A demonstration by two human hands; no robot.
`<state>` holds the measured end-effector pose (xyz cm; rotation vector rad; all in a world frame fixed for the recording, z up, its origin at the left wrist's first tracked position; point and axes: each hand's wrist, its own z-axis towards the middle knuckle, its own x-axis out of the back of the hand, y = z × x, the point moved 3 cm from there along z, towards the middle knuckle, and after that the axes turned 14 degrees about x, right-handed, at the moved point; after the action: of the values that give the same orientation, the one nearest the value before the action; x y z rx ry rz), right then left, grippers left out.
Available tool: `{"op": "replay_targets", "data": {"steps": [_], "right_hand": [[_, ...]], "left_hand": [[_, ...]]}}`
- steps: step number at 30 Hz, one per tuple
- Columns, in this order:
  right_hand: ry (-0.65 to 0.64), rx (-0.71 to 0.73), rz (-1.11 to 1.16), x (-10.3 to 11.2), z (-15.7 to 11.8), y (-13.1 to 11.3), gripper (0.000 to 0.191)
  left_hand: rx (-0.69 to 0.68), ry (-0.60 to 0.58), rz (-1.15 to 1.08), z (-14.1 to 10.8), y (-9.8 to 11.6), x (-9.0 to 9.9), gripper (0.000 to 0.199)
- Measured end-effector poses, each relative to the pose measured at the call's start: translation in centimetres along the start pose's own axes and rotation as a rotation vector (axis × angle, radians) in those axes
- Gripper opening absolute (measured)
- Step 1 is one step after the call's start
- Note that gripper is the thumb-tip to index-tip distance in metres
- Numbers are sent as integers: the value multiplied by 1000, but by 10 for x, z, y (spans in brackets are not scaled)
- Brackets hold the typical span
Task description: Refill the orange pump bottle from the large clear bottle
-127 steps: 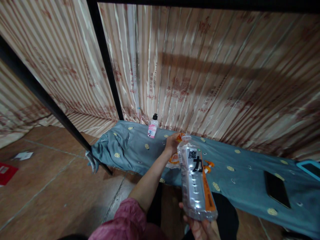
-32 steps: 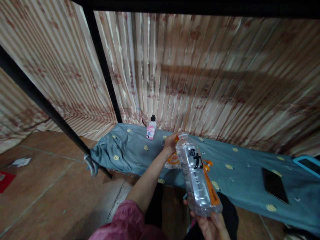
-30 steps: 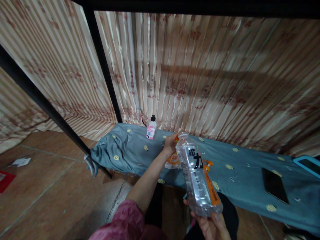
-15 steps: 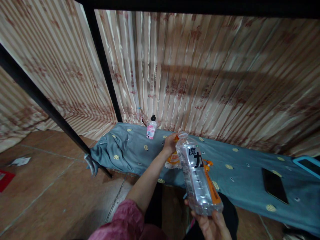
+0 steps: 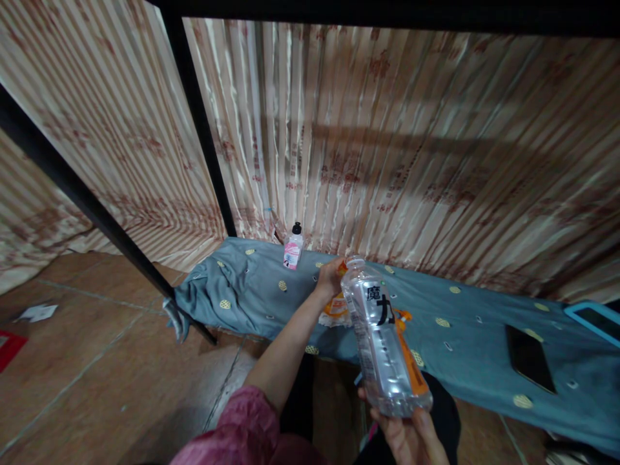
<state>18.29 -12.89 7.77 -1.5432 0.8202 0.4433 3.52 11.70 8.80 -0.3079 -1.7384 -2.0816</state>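
A clear plastic bottle (image 5: 385, 336) with a silver and orange label and black characters leans in front of me, its uncapped mouth up and to the left. My right hand (image 5: 404, 433) grips its base from below. Beside the neck, my left hand (image 5: 332, 278) is closed on a small orange thing, which looks like a cap (image 5: 343, 266). Behind the left wrist lies an orange and white wrapper (image 5: 336, 311) on the grey-blue cloth (image 5: 252, 278). Another orange item (image 5: 403, 316) shows just right of the bottle.
A small bottle with a pink label and black cap (image 5: 293, 247) stands near the curtain (image 5: 378, 142). At the right lie a dark phone (image 5: 530, 358) and a light-blue-framed object (image 5: 593, 321). A black pole (image 5: 111, 229) slants across the left; a red object (image 5: 10, 349) is on the floor.
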Motion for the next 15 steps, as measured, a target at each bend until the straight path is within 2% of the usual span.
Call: {"op": "replay_targets", "data": {"steps": [7, 15], "right_hand": [[-11, 45, -8, -6, -1, -1, 34], [-5, 22, 1, -9, -4, 0, 35]], "left_hand": [[18, -14, 39, -1, 1, 3, 12], [11, -5, 23, -2, -1, 4, 21]]}}
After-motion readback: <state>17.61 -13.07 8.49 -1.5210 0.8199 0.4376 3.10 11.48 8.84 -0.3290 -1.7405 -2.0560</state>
